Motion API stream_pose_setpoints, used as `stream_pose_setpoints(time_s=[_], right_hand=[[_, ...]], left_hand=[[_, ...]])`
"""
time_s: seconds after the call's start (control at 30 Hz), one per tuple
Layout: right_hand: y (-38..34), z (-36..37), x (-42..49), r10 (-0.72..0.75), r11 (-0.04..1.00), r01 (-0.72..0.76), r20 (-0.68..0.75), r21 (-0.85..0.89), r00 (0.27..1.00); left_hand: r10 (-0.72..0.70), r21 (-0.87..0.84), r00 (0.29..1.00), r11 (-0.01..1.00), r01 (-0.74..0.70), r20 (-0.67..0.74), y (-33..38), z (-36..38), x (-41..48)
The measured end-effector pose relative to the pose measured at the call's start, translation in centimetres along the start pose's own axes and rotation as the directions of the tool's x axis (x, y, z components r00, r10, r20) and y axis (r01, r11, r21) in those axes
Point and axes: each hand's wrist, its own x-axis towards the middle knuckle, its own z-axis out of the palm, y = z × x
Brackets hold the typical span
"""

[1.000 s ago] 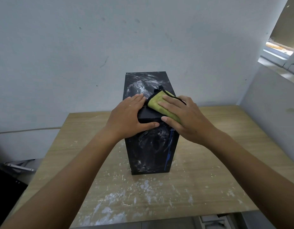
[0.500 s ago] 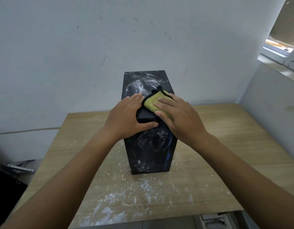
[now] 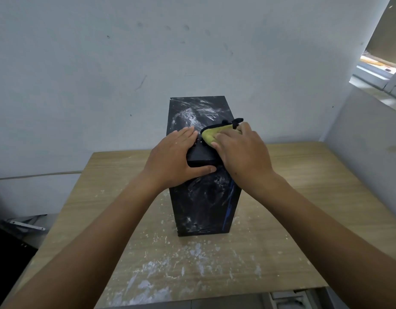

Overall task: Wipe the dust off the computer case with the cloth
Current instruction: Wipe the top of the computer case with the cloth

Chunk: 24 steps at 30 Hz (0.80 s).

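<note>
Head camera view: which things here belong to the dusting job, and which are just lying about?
Part of the job: computer case, dust-streaked; yellow-green cloth on its top; right hand holding the cloth; left hand steadying the case.
Just lying about: wooden table; white specks on it; metal bracket at the left; window at the upper right.

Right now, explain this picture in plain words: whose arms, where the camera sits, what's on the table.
No machine: these are a person's bare hands, filmed by a camera worn on their head, looking down. A black computer case stands upright on a wooden table, smeared with white dust; more dust lies on the table. The left hand rests flat on the case's top, steadying it. The right hand holds a yellow-green cloth against that top.
</note>
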Motion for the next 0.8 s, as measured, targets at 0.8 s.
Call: stream_pose_setpoints(time_s=[0.8], right_hand=[[0.1, -3.3, -1.5, -0.027, 0.998, 0.037, 0.213, -0.046, 0.977]], left_hand=[[0.002, 0.000, 1.000, 1.000, -0.002, 0.006, 0.3, -0.2, -0.1]])
